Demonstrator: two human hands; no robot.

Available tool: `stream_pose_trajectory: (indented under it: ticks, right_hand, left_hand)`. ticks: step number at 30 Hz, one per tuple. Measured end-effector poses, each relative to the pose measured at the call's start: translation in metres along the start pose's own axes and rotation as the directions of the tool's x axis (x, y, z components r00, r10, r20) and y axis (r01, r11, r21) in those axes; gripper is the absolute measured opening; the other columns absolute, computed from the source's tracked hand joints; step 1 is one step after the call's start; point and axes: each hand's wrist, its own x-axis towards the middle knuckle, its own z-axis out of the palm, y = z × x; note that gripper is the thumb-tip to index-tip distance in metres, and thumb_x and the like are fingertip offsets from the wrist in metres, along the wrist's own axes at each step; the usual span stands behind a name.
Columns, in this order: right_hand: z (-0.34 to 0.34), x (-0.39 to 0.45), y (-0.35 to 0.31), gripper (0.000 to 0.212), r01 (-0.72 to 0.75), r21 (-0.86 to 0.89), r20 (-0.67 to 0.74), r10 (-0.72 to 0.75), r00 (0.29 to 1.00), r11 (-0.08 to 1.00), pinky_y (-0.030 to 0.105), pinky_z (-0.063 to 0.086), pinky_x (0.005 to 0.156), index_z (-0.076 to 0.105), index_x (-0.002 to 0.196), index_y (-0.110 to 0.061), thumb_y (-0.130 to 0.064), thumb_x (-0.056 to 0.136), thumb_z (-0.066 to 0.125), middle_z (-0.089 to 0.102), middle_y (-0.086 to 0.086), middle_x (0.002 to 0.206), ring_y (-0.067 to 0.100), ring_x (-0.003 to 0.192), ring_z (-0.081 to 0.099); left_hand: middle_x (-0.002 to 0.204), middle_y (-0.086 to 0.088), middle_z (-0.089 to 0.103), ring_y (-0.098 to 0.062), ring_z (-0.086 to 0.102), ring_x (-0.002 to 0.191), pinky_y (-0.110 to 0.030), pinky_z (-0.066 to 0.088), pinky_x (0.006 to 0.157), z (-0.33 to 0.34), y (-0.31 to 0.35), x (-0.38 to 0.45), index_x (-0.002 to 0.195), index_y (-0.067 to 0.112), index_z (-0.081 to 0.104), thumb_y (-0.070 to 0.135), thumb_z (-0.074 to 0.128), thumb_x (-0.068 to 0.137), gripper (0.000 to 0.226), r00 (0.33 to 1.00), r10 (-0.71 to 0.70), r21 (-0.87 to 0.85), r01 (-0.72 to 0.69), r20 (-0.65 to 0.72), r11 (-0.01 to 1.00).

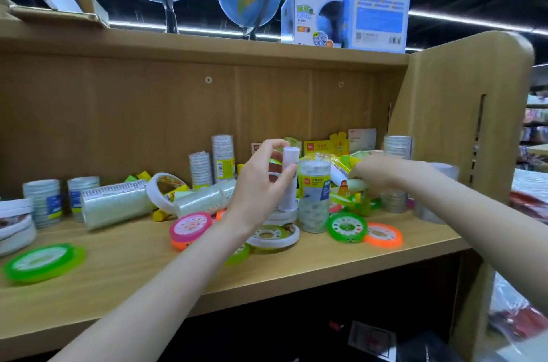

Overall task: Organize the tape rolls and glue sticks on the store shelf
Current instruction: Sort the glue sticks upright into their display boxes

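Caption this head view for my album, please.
Left hand holds a white glue stick upright over scattered tape rolls.

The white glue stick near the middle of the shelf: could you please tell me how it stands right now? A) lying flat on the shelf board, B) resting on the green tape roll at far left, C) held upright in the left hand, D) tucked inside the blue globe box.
C: the left hand grips the white glue stick upright, fingers curled round it.

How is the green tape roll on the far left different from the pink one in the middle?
The green tape roll lies alone near the shelf's front edge; the pink tape roll sits in the clutter, stacked on an orange roll. The green one looks bigger, though it is nearer the camera. Both are flat rings with pale centres.
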Motion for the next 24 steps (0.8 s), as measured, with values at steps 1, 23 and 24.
stream_pose_trajectory:
  ticks: [1,23,24]
  right_hand:
    - [0.001,0.002,0.000,0.026,0.003,0.003,0.008,-0.003,1.000,1.000,0.034,0.048,0.079,0.059,0.103,-0.019,-0.014,0.078,0.067,0.063,0.004,0.105,0.024,0.098,0.058]
    - [0.042,-0.051,0.002,0.026,-0.090,0.835,-0.146,0.377,0.915,0.542,0.020,0.047,0.043,0.056,0.071,-0.010,-0.028,0.078,0.073,0.065,0.002,0.059,0.008,0.044,0.061]
    - [0.046,-0.049,0.001,0.023,-0.096,0.855,-0.118,0.372,0.921,0.509,0.021,0.050,0.046,0.058,0.078,-0.008,-0.026,0.079,0.073,0.068,0.006,0.067,0.011,0.049,0.063]
  left_hand:
    - [0.097,0.000,0.062,-0.007,0.059,0.084,-0.017,0.049,0.070,0.000,-0.002,-0.001,0.114,0.016,0.052,0.016,0.059,0.090,0.025,1.000,-0.007,-0.002,0.007,0.000,1.000]
    - [0.099,0.007,0.061,-0.004,0.059,0.086,-0.022,0.051,0.074,0.004,0.001,-0.007,0.115,0.021,0.052,0.019,0.059,0.090,0.026,1.000,0.031,-0.014,-0.031,-0.004,0.999]
    - [0.100,0.006,0.061,-0.004,0.059,0.085,-0.022,0.051,0.074,0.004,0.001,-0.007,0.115,0.020,0.052,0.019,0.059,0.090,0.026,0.999,0.038,-0.008,-0.038,0.000,0.999]
